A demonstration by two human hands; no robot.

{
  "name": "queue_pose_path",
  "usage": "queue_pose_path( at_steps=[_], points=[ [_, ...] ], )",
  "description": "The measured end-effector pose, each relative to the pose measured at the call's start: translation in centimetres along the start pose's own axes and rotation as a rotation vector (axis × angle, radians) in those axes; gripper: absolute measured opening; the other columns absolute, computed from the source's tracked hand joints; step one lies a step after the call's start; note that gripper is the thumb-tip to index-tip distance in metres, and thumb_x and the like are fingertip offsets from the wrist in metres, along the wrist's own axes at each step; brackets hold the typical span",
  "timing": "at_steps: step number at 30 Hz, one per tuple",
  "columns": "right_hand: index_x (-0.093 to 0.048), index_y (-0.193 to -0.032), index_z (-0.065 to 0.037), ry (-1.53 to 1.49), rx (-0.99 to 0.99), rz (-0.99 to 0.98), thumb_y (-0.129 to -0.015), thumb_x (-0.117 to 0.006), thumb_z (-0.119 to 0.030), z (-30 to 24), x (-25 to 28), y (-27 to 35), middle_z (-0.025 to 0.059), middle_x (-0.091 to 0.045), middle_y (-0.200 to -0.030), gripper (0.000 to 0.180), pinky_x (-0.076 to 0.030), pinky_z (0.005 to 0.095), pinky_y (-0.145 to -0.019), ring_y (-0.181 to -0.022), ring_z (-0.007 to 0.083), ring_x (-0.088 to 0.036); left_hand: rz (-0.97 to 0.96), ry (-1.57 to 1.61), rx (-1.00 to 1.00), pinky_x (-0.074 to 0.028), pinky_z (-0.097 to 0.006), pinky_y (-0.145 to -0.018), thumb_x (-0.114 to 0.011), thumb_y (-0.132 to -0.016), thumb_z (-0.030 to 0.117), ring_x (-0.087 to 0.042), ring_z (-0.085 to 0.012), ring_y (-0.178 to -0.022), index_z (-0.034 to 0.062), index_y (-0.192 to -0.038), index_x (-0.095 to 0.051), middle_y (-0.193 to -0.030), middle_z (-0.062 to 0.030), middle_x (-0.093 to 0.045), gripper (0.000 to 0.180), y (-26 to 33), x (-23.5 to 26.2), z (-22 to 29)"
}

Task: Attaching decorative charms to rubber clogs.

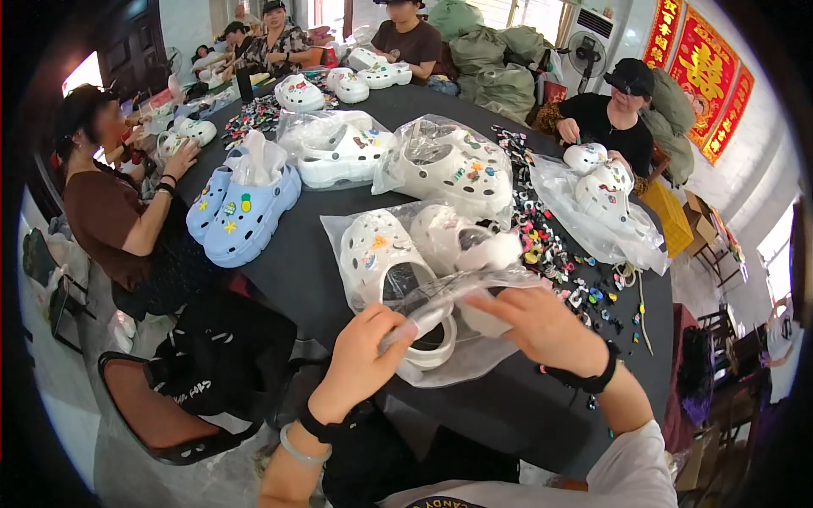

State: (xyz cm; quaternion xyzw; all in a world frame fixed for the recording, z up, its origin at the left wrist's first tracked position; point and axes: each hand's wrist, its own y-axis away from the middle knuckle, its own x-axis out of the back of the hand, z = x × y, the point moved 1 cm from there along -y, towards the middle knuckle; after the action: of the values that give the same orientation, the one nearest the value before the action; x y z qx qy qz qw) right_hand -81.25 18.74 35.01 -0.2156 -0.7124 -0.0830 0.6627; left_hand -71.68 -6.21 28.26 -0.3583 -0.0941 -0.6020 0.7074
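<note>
A pair of white clogs [370,247] with small charms lies inside a clear plastic bag [474,366] on the table in front of me. The heel straps point toward me. My left hand [366,349] pinches the bag's edge beside the near heel. On the other side, my right hand [555,328] has its fingers closed on the film, over the second clog's heel. Some of those fingertips are hidden by the folded plastic. Just beyond are a bagged cream pair [464,172], a bagged white pair [347,155] and light blue clogs [252,213].
Loose colourful charms [542,245] are scattered along the right of the dark table [292,292]. A person [614,127] at the right handles white clogs [604,190]; another person [106,190] stands at the left. A chair [140,406] stands at my lower left.
</note>
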Motion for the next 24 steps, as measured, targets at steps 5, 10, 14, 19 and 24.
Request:
queue_pose_path(
  at_steps=[5,10,14,19,24],
  points=[
    [-0.037,-0.148,-0.019,-0.167,-0.019,-0.017,-0.076,-0.066,-0.004,-0.7,-4.7,0.1,0.0131,-0.062,-0.114,0.078,-0.050,0.0432,-0.079,-0.096,0.0323,-0.064,-0.011,0.336,0.080,-0.044,-0.033,-0.073,-0.061,-0.095,0.020,-0.056,-0.0252,-0.079,-0.0017,-0.084,-0.065,-0.083,-0.0092,-0.059,0.025,0.1,-0.4,-1.2],
    [-0.050,-0.133,-0.007,-0.212,-0.187,-0.098,-0.079,-0.075,-0.048,-2.2,-4.6,-1.9,0.0217,-0.061,-0.120,0.072,-0.051,0.0433,-0.085,-0.106,0.0370,-0.063,-0.042,0.253,0.017,-0.044,-0.032,-0.076,-0.061,-0.095,0.020,-0.056,-0.0266,-0.081,-0.0013,-0.088,-0.066,-0.084,-0.0101,-0.059,0.023,0.0,-0.1,-1.0],
    [-0.056,-0.123,-0.004,-0.345,-0.187,-0.063,-0.074,-0.073,-0.063,-1.5,-5.9,-2.6,0.0211,-0.064,-0.114,0.079,-0.053,0.0435,-0.079,-0.098,0.0372,-0.066,-0.006,0.369,-0.034,-0.044,-0.030,-0.078,-0.059,-0.096,0.018,-0.056,-0.0186,-0.084,-0.0001,-0.099,-0.066,-0.089,-0.0052,-0.060,0.020,0.4,0.4,-0.8],
    [-0.058,-0.109,-0.003,-0.140,-0.083,0.005,-0.067,-0.077,-0.062,-3.4,-4.2,1.3,0.0159,-0.065,-0.088,0.075,-0.054,0.0420,-0.063,-0.075,0.0339,-0.068,0.287,0.760,0.306,-0.044,-0.026,-0.078,-0.050,-0.101,0.017,-0.052,-0.0099,-0.087,0.0012,-0.126,-0.052,-0.112,-0.0051,-0.057,0.029,3.0,1.4,-5.3],
    [-0.061,-0.104,-0.007,-0.156,0.022,-0.132,-0.073,-0.076,-0.051,-5.6,-1.5,8.6,0.0114,-0.065,-0.089,0.055,-0.055,0.0398,-0.061,-0.073,0.0301,-0.068,0.320,0.791,0.546,-0.036,-0.035,-0.106,-0.060,-0.098,0.025,-0.046,-0.0223,-0.126,0.0035,-0.149,-0.026,-0.144,-0.0193,-0.037,0.066,2.5,2.3,-7.9]
  ],
)
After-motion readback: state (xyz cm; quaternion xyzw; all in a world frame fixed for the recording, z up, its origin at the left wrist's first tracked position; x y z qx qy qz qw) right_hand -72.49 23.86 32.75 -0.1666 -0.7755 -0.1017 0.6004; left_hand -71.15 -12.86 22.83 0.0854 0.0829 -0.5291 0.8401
